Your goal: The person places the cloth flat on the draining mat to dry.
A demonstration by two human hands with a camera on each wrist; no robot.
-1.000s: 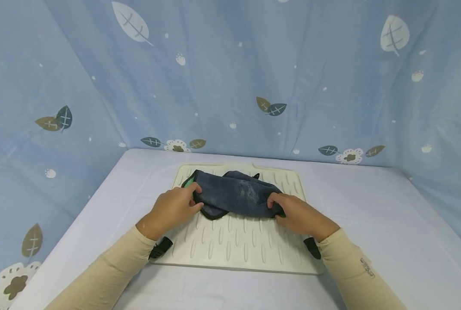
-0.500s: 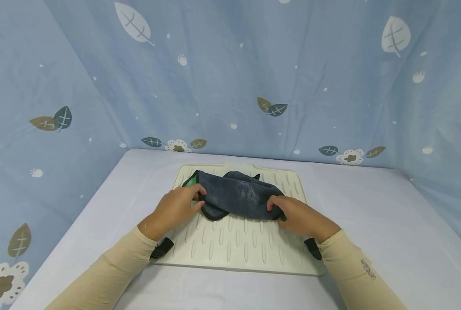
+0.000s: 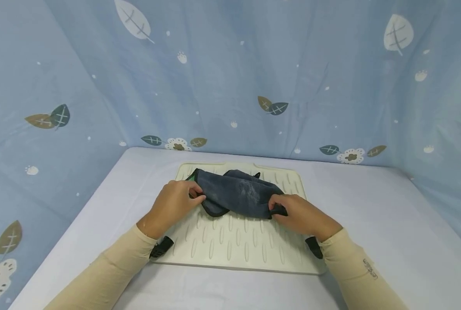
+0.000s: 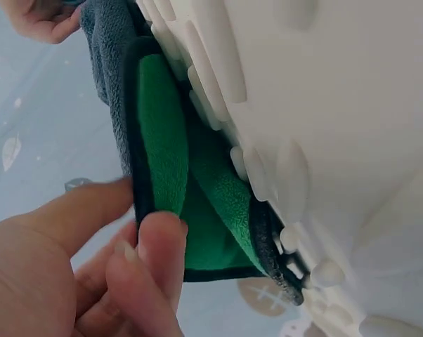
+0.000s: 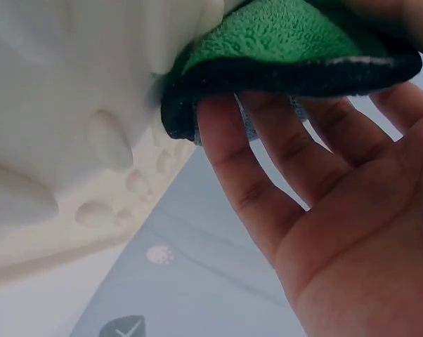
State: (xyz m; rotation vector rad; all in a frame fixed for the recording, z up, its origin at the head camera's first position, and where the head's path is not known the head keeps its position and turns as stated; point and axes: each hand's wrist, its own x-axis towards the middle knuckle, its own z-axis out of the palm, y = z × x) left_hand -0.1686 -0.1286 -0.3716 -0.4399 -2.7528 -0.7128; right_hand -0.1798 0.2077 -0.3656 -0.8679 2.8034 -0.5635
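A folded towel point(image 3: 234, 193), dark grey outside with green lining and black binding, lies across a cream ribbed mat point(image 3: 230, 245). At its left end my left hand point(image 3: 172, 204) pinches the bound edge between thumb and fingers; the left wrist view shows the green inside point(image 4: 162, 133) of the fold there. My right hand point(image 3: 302, 215) holds the opposite end. In the right wrist view, its fingers point(image 5: 250, 189) reach beneath the black binding point(image 5: 289, 77), with green pile above them. Part of the towel's layers is hidden inside the fold.
The mat sits on a table with a white cloth point(image 3: 370, 206). Behind and at the sides hangs a blue curtain point(image 3: 230, 77) printed with leaves and flowers. Black straps point(image 3: 161, 248) circle both wrists over beige sleeves point(image 3: 106, 267).
The right fingers have shifted at the towel's right end, turning its corner so black binding shows where green did. The left hand has moved slightly at its edge.
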